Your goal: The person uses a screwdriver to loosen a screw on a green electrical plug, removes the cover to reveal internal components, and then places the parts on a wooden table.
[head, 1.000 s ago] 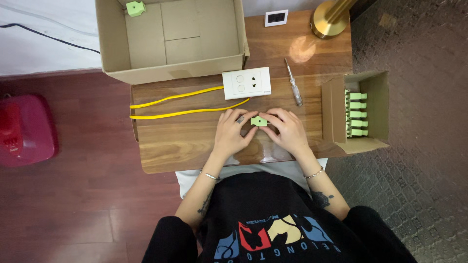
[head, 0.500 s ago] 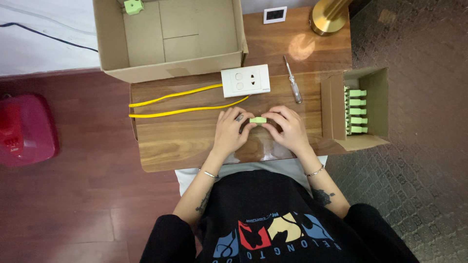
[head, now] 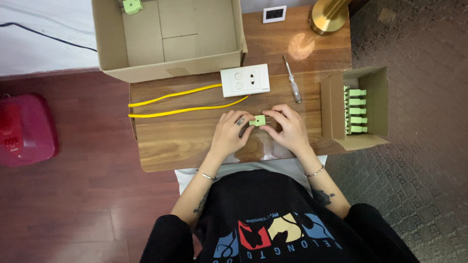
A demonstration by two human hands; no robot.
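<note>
1. red case (head: 27, 129) sits at far left on the floor.
2. yellow wires (head: 185, 102) run from the table's left edge to the white socket plate (head: 244, 80).
3. left hand (head: 230, 134) and right hand (head: 291, 127) both pinch the small green connector (head: 257, 120) at mid-frame, its long axis level between them.
4. screwdriver (head: 292, 85) lies up-right; the cardboard box of green connectors (head: 360, 109) stands at right.

Wooden table (head: 185, 141), cardboard box (head: 165, 44), yellow wires (head: 185, 102), socket plate (head: 244, 80), screwdriver (head: 292, 85)
</note>
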